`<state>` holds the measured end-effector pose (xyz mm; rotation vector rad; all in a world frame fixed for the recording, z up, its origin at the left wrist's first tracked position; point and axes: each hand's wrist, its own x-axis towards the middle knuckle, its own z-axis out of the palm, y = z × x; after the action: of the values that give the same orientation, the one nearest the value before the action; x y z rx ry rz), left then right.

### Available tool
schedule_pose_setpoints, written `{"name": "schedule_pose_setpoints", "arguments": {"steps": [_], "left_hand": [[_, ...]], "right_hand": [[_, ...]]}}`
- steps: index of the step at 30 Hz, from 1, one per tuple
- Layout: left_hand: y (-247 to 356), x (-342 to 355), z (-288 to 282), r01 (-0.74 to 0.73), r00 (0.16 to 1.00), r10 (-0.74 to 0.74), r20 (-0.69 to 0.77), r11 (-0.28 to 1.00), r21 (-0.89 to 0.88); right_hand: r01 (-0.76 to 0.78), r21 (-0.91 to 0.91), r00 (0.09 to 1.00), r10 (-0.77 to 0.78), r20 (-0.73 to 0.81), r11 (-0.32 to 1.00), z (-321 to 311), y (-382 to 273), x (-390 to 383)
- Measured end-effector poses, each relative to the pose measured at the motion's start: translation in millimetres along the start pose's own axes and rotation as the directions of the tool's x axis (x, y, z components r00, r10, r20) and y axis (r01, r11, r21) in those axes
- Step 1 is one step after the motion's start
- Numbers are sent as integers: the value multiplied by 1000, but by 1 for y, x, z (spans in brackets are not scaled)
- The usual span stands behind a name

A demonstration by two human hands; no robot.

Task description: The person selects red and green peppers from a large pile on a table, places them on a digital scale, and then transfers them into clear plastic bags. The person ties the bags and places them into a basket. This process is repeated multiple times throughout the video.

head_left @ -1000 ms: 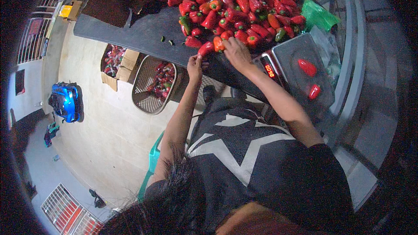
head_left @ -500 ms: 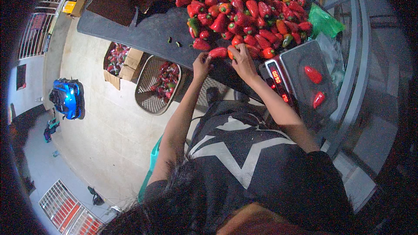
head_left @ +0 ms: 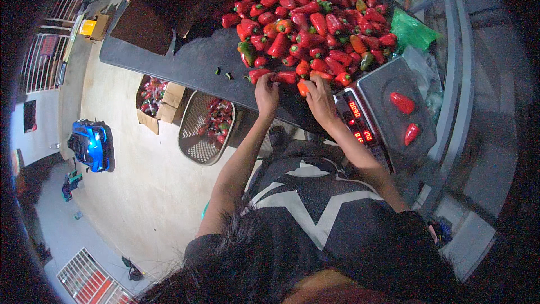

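A large heap of red peppers (head_left: 315,28), a few with green or orange patches, lies on the dark table (head_left: 208,87). At its near edge my left hand (head_left: 267,97) has its fingers closed at one end of a red pepper (head_left: 286,77). Beside it, the fingers of my right hand (head_left: 322,101) are bent round an orange-red pepper (head_left: 303,88), partly covered by them. Right of that hand sits a digital scale (head_left: 368,81) with lit red digits. Two peppers rest apart on its pan, one (head_left: 402,103) farther and one (head_left: 412,134) nearer.
Green plastic bag (head_left: 413,31) and clear plastic lie behind the scale, near metal rails (head_left: 458,79). A cardboard box (head_left: 170,103) and a plastic basket (head_left: 188,141), both holding peppers, stand on the floor at left. Small green stem bits (head_left: 228,75) lie on the table.
My right hand has drawn the orange-red pepper slightly nearer to me, toward the table edge. My left hand stays at the red pepper. The view has shifted a little; the scale's two peppers remain.
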<state>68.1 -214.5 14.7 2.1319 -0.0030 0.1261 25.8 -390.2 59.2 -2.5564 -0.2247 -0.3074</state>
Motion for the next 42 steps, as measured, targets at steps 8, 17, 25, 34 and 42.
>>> {"name": "schedule_pose_setpoints", "arguments": {"steps": [8,17,25,34,42], "left_hand": [[7,13,-8,-136,991,137,-3,989,60],[9,-7,-6,-61,995,53,80,993,106],[6,-4,-7,-115,987,112,112,993,27],[7,-3,-6,-106,988,98,122,993,57],[6,-2,-4,-190,975,180,128,980,66]], "right_hand": [[-7,-35,998,5,-57,999,11,23,38],[46,-163,999,-41,35,986,36,13,60],[77,-245,997,-78,7,966,69,12,82],[13,-34,982,-19,-185,999,49,19,85],[-67,-21,989,63,-131,998,52,5,84]]}}
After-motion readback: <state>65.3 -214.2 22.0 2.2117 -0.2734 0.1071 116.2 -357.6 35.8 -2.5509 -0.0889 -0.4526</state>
